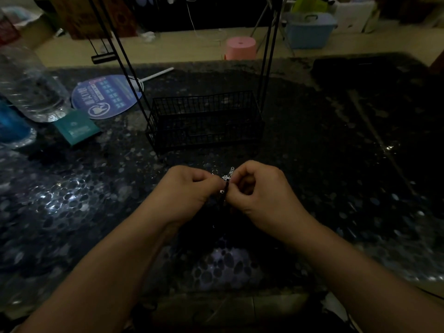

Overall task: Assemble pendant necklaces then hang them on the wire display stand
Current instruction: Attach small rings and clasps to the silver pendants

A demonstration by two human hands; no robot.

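A dim room, with a dark speckled worktop [312, 164] filling most of the view. Just above its near middle, a small silver pendant [226, 177] and a dark cord [223, 197] sit between two hands. The left hand [189, 188] has its fingers curled, pinching the cord at its metal end; the right hand [259, 188] has its fingers curled too, pinching the pendant beside it. Fingertips of both hands nearly meet. Behind them stands the black wire stand [204, 121], its basket base on the worktop and thin rods rising out of view. To the left lie a round blue fan [108, 97], a teal box [77, 128] and a clear plastic bottle [31, 87].
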